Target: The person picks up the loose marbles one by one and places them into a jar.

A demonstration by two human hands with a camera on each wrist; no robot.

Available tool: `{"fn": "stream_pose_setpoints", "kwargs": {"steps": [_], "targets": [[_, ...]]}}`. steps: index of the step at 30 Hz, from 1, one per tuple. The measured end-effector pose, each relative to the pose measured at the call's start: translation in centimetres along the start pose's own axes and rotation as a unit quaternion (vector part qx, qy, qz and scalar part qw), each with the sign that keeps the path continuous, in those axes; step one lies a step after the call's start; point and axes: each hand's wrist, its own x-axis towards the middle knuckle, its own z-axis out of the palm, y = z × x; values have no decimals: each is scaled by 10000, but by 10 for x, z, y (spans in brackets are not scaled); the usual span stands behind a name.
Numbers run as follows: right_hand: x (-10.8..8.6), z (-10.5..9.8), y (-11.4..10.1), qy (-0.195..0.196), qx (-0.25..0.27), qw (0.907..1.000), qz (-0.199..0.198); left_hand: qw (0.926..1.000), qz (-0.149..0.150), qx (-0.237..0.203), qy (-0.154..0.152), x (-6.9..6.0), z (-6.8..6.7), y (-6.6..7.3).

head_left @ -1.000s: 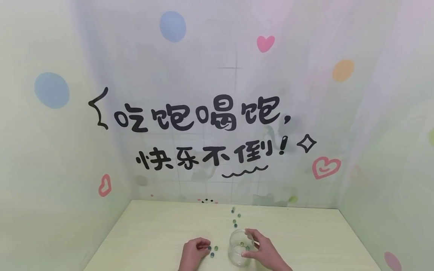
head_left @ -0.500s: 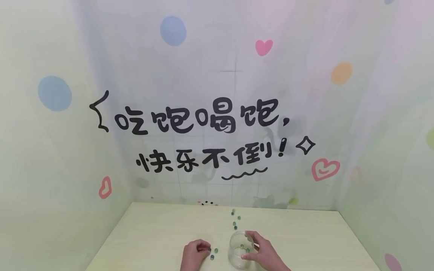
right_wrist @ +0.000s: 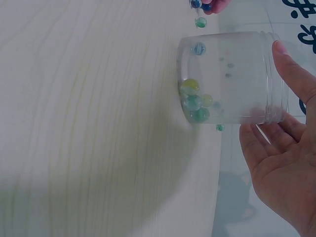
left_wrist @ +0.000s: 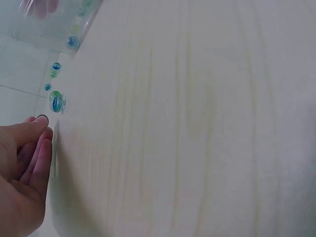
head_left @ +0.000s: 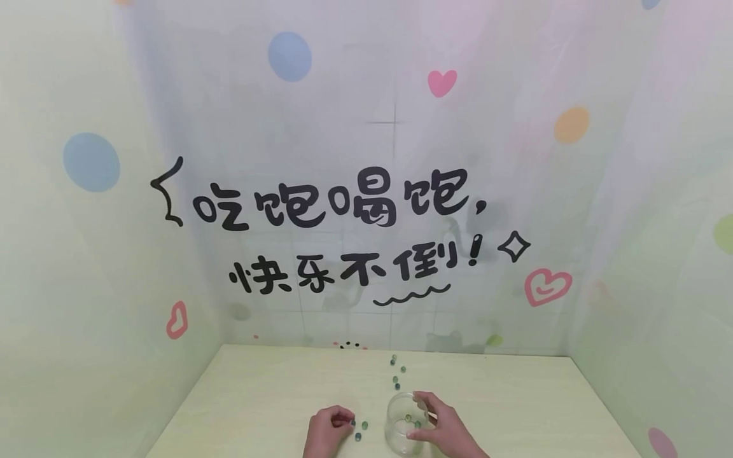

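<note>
White backdrop (head_left: pixel 343 127) printed with black characters, dots and hearts. Pale wood-grain table (head_left: pixel 258 394) in front of it. Right hand (head_left: pixel 451 429): thumb and fingers curled round the upper part of a clear, cylindrical, threaded-neck jar (right_wrist: pixel 237 89), upright on the table. Left hand (head_left: pixel 329 431), left of the jar: fingertips pinching a small dark-blue glass marble (head_left: pixel 352 423). Yellow, green and blue glass marbles (right_wrist: pixel 192 102) on the jar's floor. Near the left hand, a green glass marble (head_left: pixel 364 425) and a blue glass marble (head_left: pixel 358 437); beyond the jar, scattered blue-green glass marbles (head_left: pixel 397 386).

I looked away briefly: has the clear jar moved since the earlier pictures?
No: in the head view, the clear jar keeps its place against the table's back edge.
</note>
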Motion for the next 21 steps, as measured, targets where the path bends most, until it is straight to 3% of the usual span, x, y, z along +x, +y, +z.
{"fn": "stream_pose_setpoints", "kwargs": {"steps": [17,21], "targets": [[1,0,0,27,-34,9999,104,9993,339,-71,161,-3,-7,16],[0,0,0,13,-33,9999,96,9994,307,-62,143,-3,-8,21]]}}
